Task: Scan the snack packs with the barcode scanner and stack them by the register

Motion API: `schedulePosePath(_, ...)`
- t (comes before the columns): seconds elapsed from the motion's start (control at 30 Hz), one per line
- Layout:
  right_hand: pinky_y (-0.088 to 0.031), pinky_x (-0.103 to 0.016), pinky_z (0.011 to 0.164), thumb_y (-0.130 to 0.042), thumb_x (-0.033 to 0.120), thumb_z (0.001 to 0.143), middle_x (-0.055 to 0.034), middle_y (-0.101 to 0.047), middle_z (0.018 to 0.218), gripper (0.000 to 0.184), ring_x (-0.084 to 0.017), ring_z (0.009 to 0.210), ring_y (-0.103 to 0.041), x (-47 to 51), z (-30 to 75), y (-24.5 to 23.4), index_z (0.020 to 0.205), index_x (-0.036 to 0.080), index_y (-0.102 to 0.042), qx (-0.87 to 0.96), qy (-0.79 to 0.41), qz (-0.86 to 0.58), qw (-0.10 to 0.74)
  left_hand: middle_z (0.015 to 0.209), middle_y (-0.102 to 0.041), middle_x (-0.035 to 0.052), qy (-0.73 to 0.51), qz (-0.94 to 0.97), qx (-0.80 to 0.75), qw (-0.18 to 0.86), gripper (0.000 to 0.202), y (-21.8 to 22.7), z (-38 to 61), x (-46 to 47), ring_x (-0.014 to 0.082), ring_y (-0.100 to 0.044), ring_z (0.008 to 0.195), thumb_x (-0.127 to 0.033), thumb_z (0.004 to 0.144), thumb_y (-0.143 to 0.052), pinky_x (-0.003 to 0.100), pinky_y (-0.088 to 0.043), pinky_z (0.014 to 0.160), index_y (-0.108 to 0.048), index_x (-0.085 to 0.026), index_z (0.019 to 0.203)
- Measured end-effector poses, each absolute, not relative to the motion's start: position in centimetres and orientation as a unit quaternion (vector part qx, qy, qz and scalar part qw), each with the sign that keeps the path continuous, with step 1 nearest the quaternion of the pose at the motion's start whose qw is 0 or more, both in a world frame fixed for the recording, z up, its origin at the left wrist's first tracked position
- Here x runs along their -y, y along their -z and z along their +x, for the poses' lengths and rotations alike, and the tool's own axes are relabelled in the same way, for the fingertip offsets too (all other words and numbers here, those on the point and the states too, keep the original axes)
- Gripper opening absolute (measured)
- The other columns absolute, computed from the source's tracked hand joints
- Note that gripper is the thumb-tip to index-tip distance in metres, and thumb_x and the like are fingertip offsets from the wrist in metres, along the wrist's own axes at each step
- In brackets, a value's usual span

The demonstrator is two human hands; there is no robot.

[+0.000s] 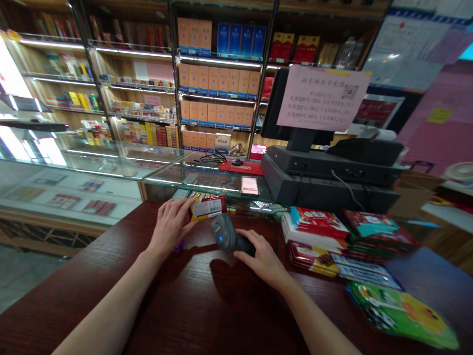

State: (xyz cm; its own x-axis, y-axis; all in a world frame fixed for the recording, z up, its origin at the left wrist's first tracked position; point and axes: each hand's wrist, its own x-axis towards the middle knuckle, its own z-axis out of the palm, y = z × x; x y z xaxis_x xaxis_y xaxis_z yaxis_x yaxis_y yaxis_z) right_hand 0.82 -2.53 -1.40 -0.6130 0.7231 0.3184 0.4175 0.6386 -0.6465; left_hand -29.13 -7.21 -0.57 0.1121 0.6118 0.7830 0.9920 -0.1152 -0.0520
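In my left hand (170,224) is a chocolate bar (209,207) in a red and yellow wrapper, pinched at its left end with a white barcode label facing me. My right hand (262,254) is wrapped around the handle of a dark grey barcode scanner (223,234), which shows a small blue light. The scanner's head is just below and beside the bar, above the dark wooden counter (192,301). A small purple item (179,246) lies under my left hand, mostly hidden.
Stacked chocolate bars (314,224) and a green package (402,313) lie at the right. Behind them stands a cash register (328,167) with a pink handwritten sign (321,97). A glass display case (162,170) runs along the far edge, with stocked shelves (218,91) beyond.
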Motion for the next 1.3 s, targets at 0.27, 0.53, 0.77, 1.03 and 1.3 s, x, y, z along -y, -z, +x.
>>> schedulePosePath(0.27, -0.043, -0.040, 0.096, -0.069, 0.029, 0.086, -0.0040, -0.066, 0.120, 0.043, -0.025, 0.110, -0.060, 2.6, 0.7, 1.3, 0.128, 0.027, -0.060, 0.859, -0.263, -0.335, 0.285, 0.130, -0.061, 0.0134, 0.302, -0.679, 0.590, 0.315, 0.065, 1.0, -29.2, 7.0, 0.0299, -0.055, 0.121, -0.032, 0.090, -0.064, 0.049, -0.036, 0.110, -0.037, -0.025, 0.149)
schedulePosePath(0.53, -0.043, -0.038, 0.095, -0.071, 0.032, 0.086, -0.0053, -0.066, 0.121, 0.048, -0.025, 0.107, -0.060, 3.1, 0.8, 0.8, 0.133, 0.028, -0.059, 0.876, -0.246, -0.323, 0.261, 0.130, -0.061, 0.0133, 0.312, -0.681, 0.585, 0.310, 0.065, 0.8, -29.2, 7.1, 0.0304, -0.056, 0.119, -0.033, 0.091, -0.063, 0.050, -0.038, 0.109, -0.036, -0.026, 0.150)
schedulePosePath(0.77, -0.039, -0.038, 0.096, -0.074, 0.031, 0.085, -0.0068, -0.068, 0.123, 0.054, -0.025, 0.111, -0.060, 4.0, 0.2, 1.1, 0.136, 0.025, -0.057, 0.922, -0.207, -0.247, 0.214, 0.132, -0.060, 0.0136, 0.307, -0.683, 0.589, 0.305, 0.065, 1.0, -29.4, 7.0, 0.0308, -0.054, 0.122, -0.034, 0.091, -0.063, 0.051, -0.036, 0.110, -0.036, -0.025, 0.150)
schedulePosePath(1.03, -0.036, -0.036, 0.098, -0.071, 0.033, 0.089, -0.0067, -0.067, 0.126, 0.051, -0.023, 0.114, -0.059, 5.0, -1.0, 1.8, 0.136, 0.025, -0.055, 0.947, -0.170, -0.202, 0.184, 0.131, -0.059, 0.0138, 0.300, -0.685, 0.588, 0.308, 0.065, 1.2, -29.5, 7.0, 0.0304, -0.053, 0.122, -0.037, 0.093, -0.060, 0.049, -0.036, 0.110, -0.035, -0.024, 0.151)
schedulePosePath(1.3, -0.034, -0.037, 0.099, -0.070, 0.036, 0.090, -0.0070, -0.066, 0.127, 0.057, -0.023, 0.114, -0.058, 5.1, -1.3, 2.4, 0.142, 0.025, -0.051, 0.953, -0.161, -0.187, 0.173, 0.130, -0.060, 0.0135, 0.307, -0.688, 0.581, 0.307, 0.062, 1.1, -29.2, 6.9, 0.0295, -0.054, 0.120, -0.036, 0.092, -0.061, 0.048, -0.036, 0.109, -0.039, -0.023, 0.149)
